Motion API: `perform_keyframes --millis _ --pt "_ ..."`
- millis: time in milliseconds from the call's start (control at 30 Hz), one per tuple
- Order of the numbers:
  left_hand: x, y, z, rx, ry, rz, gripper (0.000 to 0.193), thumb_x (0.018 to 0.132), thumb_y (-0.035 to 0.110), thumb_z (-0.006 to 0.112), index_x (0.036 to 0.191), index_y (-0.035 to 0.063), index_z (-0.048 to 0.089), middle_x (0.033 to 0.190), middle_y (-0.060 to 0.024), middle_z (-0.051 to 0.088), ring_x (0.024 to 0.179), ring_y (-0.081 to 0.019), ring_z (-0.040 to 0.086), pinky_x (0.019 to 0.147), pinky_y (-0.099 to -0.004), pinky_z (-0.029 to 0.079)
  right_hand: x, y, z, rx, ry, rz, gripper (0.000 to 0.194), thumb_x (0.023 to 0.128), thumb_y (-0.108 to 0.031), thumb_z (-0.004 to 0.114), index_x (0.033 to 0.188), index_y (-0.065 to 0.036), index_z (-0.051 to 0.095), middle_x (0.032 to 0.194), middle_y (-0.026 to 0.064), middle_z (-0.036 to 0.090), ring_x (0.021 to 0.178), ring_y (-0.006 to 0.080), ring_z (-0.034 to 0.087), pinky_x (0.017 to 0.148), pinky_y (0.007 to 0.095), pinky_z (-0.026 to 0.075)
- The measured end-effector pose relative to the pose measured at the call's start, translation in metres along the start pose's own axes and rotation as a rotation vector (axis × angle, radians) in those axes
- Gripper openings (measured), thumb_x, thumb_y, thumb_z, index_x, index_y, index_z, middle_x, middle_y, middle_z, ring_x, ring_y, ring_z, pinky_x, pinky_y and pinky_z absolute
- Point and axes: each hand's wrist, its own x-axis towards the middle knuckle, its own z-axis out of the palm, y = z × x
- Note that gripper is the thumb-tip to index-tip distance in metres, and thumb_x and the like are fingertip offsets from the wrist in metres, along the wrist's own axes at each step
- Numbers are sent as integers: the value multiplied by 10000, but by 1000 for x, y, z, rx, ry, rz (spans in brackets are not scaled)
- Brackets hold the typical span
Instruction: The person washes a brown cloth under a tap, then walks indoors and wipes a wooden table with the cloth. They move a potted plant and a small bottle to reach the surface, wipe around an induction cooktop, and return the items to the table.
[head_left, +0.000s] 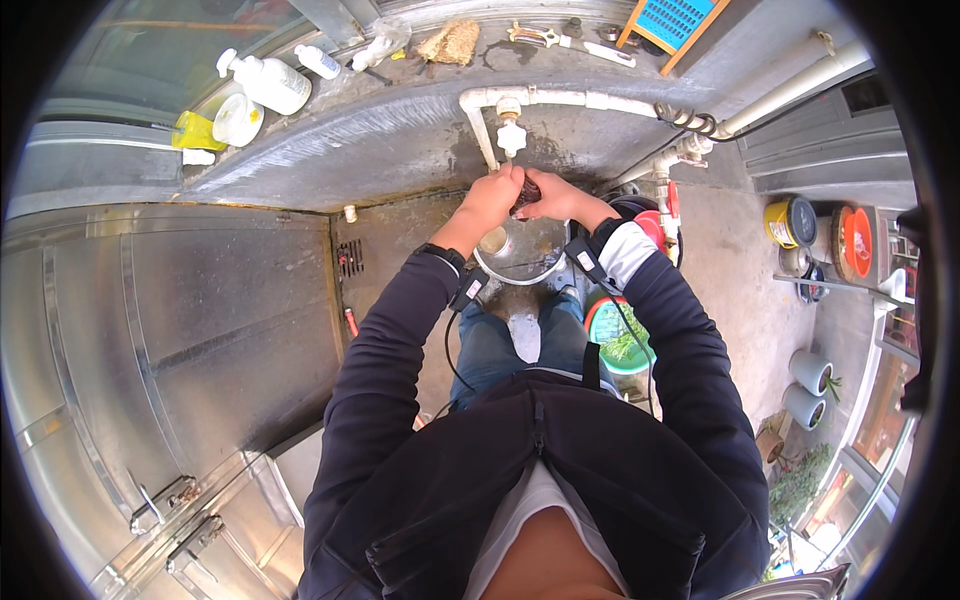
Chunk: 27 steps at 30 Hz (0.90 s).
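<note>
Both of my hands meet just under a white plastic tap (511, 138) on a pipe. My left hand (491, 196) and my right hand (553, 196) hold a dark reddish-brown object (527, 196) between them; its kind is not clear, as the fingers cover part of it. Below the hands stands a large round basin with a pale rim (520, 282). A small round container (493, 241) shows inside that rim, near my left wrist. Whether water runs from the tap cannot be made out.
A green basin of leafy greens (622, 339) stands by my right leg, and a red basin (651, 225) lies beyond my right wrist. White pump bottles (271, 84), a peeler-like tool (534, 35) and a sponge-like clump (450, 43) line the ledge. Metal cabinet doors (225, 337) are at left.
</note>
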Motion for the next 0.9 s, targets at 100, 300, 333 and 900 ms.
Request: perform_keyframes --millis 100,300,333,900 --pt "4 -1 -3 -4 6 -48 421 760 36 749 1094 23 494 1084 -204 614 1013 -397 667 812 -474 567 2 1 4 -226 155 -209 527 752 -100 854 1176 28 569 1027 178 706 889 293 703 790 394 547" --pt "7 -1 -9 -40 -26 -111 460 775 94 784 1128 44 493 1089 -209 621 1011 -410 670 820 -486 562 -1 -12 3 -308 212 -132 408 762 -117 830 1089 32 636 994 236 713 978 414 680 840 437 536" --pt "7 -1 -10 -50 -29 -115 470 772 105 791 1129 42 493 1091 -210 622 1013 -413 669 823 -490 561 -2 -13 2 -318 216 -133 390 765 -114 825 1078 29 641 982 234 713 976 413 679 835 440 536" --pt "-2 -12 -8 -189 91 -119 565 718 153 846 1187 91 538 1124 -197 622 1002 -421 659 830 -483 551 2 -4 3 -119 222 -210 419 829 -215 825 1139 6 650 957 181 729 893 321 719 800 395 556"
